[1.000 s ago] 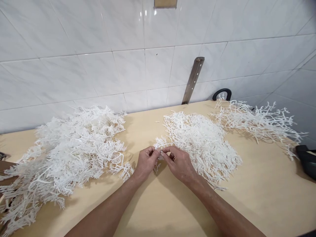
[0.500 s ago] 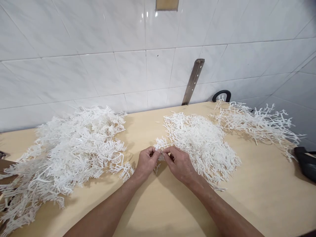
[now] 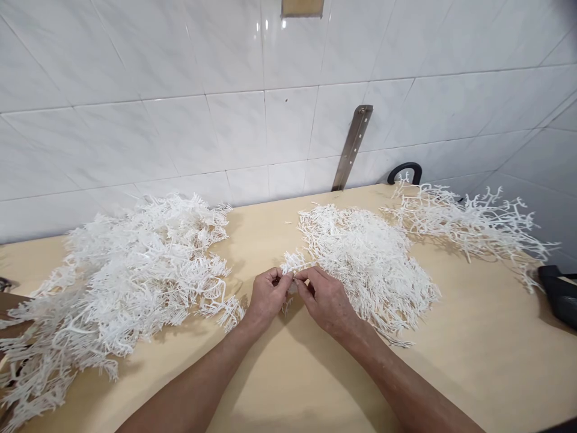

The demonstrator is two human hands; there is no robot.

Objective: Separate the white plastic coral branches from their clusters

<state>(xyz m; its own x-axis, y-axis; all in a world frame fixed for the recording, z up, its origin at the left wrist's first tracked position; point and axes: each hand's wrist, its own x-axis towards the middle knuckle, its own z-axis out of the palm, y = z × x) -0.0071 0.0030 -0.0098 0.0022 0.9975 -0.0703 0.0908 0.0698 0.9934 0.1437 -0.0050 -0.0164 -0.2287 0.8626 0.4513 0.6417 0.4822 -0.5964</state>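
My left hand (image 3: 269, 296) is closed in a pinch on a small white branching plastic sprig (image 3: 294, 262), whose feathery tips stick up past the fingers. My right hand (image 3: 327, 297) pinches at the same sprig from the other side, the two sets of fingertips nearly touching. What lies right between the fingertips is too small to make out. Just beyond my right hand spreads a heap of short, thin white pieces (image 3: 369, 261). To the left of my left hand rises a larger pile of white branching sprigs (image 3: 148, 270).
Bare white branched stems (image 3: 469, 222) lie at the back right, by a black curved handle (image 3: 406, 171). A black object (image 3: 559, 297) sits at the right edge. A metal bracket (image 3: 353, 147) stands against the tiled wall (image 3: 234, 132) behind the wooden table (image 3: 279, 385).
Both hands stay at nearly the same spot, with only slight finger movement at the sprig. The view has shifted a little.
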